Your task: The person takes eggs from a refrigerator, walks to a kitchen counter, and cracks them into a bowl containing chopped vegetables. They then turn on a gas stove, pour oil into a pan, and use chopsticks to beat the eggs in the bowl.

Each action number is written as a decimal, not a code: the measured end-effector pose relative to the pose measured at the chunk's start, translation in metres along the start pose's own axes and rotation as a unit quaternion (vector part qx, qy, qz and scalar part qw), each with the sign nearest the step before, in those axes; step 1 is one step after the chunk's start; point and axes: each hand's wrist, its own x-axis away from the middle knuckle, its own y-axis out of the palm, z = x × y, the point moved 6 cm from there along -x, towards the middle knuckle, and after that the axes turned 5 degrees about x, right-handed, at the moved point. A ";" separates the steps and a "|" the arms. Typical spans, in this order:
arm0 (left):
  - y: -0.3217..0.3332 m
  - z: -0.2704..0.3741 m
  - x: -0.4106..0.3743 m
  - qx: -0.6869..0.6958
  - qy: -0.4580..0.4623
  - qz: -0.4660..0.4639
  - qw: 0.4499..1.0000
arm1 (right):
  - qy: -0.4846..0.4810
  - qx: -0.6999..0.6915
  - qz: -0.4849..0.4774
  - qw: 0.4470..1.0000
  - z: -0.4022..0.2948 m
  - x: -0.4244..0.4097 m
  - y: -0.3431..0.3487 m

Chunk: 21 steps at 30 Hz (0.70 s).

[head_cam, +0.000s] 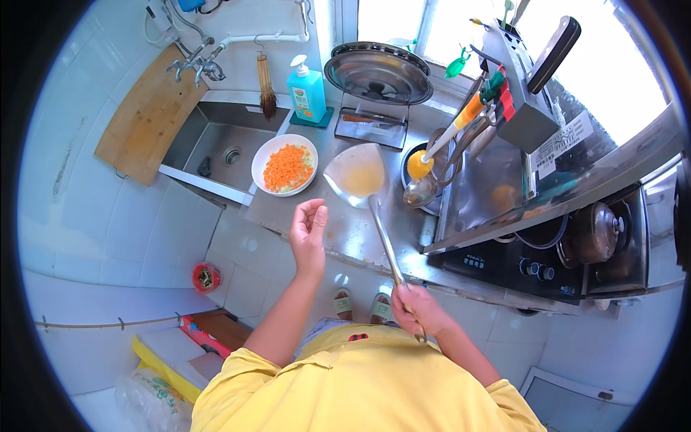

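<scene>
My right hand grips the handle of a metal wok spatula near its end. The broad blade of the spatula is over the steel counter, and a yellowish patch shows on it; I cannot tell whether this is liquid or a reflection. My left hand is in front of the counter with its fingers loosely curled and nothing visible in it. Just beyond that hand stands a white bowl holding diced carrots and some paler green dice.
Left of the bowl is a steel sink with a wooden board leaning beside it. Behind are a soap bottle and pot lids. Hanging utensils, a metal shelf and a gas stove occupy the right.
</scene>
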 end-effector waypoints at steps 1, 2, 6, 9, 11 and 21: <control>-0.002 -0.007 0.001 0.003 -0.031 -0.011 0.999 | -0.080 0.185 0.141 0.969 -0.012 -0.002 -0.001; -0.006 -0.016 0.002 0.006 -0.061 -0.022 0.998 | -0.155 0.359 0.273 0.879 -0.027 0.004 -0.001; -0.001 -0.028 0.018 -0.009 -0.113 -0.043 0.993 | -0.213 0.497 0.376 0.752 -0.035 0.011 -0.010; 0.002 -0.032 0.027 -0.025 -0.129 -0.042 0.991 | -0.222 0.498 0.356 0.759 -0.036 0.011 -0.012; -0.003 -0.039 0.026 -0.007 -0.138 -0.044 0.989 | -0.202 0.444 0.321 0.812 -0.033 0.007 -0.014; 0.012 -0.113 0.024 -0.168 -0.205 -0.165 0.950 | -0.149 0.368 0.300 0.867 -0.021 -0.004 -0.019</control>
